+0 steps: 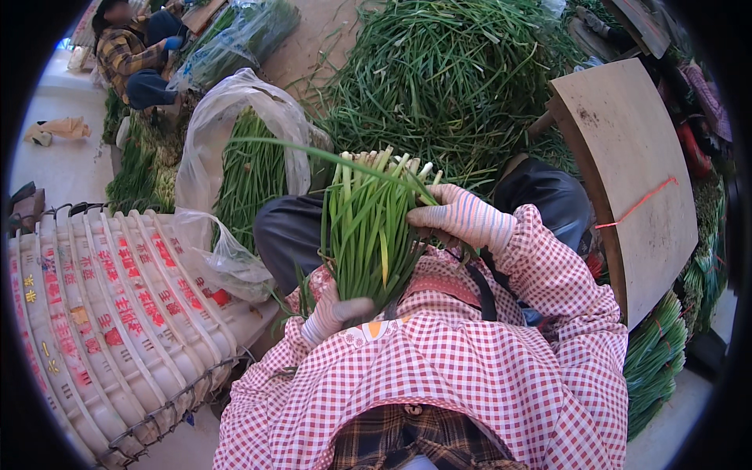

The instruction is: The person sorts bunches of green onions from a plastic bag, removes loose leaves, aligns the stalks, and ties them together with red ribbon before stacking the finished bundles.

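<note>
An upright bunch of garlic chives (368,235), pale cut ends at the top, stands in front of my chest. My left hand (335,313), in a striped knit glove, is closed round its lower leafy part. At the bunch's upper right, my right hand (470,219), gloved alike, has its fingers pinched on a few chive stalks. From near those fingertips one long green leaf (313,153) stretches left across the white ends. The bunch hides part of my left fingers.
A large heap of loose chives (446,70) lies ahead. To the left are an open plastic bag (200,157) holding chives and a ribbed white basket (125,313). A wooden board (634,172) leans at right, near tied bundles (656,360). Another person (137,59) sits far left.
</note>
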`<control>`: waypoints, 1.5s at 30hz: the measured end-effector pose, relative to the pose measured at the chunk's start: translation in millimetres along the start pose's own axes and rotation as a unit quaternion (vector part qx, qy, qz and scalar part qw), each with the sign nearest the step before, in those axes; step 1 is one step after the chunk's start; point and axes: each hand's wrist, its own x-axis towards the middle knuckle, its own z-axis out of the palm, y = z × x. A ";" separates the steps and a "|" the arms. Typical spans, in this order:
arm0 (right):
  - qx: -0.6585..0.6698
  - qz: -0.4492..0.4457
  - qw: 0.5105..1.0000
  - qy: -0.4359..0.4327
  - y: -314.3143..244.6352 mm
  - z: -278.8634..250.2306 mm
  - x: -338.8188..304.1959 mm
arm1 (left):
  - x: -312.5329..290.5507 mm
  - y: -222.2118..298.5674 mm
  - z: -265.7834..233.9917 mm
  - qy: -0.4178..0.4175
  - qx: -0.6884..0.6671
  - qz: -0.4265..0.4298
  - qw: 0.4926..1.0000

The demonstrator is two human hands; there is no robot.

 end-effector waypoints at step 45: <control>-0.229 -0.119 0.965 0.052 -14.1 -6.8 30.9 | 12.1 -10.9 29.1 0.165 0.052 0.022 0.985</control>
